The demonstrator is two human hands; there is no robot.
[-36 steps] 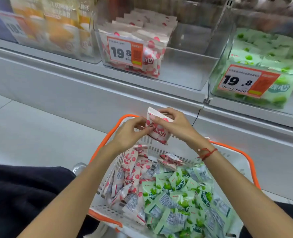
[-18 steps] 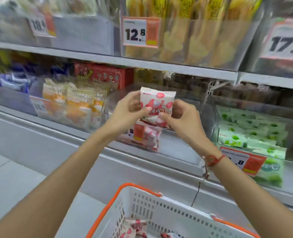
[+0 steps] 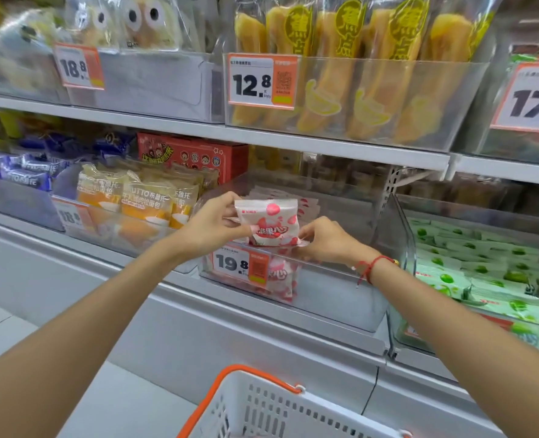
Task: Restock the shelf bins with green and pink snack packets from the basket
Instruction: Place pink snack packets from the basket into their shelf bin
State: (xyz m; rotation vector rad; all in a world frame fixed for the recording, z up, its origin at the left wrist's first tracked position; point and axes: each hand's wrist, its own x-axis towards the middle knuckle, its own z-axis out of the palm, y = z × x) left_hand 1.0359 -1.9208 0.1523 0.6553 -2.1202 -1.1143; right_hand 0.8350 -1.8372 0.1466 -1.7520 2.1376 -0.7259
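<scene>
Lowering pink packet (image 3: 269, 223) binward since earlier.

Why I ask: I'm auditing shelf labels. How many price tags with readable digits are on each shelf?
Upper shelf: 3 (18.8 tag, 12.8 tag, 17 tag)
Lower shelf: 2 (18 tag, 19.8 tag)
Total: 5

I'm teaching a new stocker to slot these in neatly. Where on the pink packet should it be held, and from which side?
Hold the pink packet by its two short side edges, one hand from each side, as the left hand and right hand do now. It stands upright, face forward, over the clear bin, so side grips probably leave its bottom free to drop in.
</scene>
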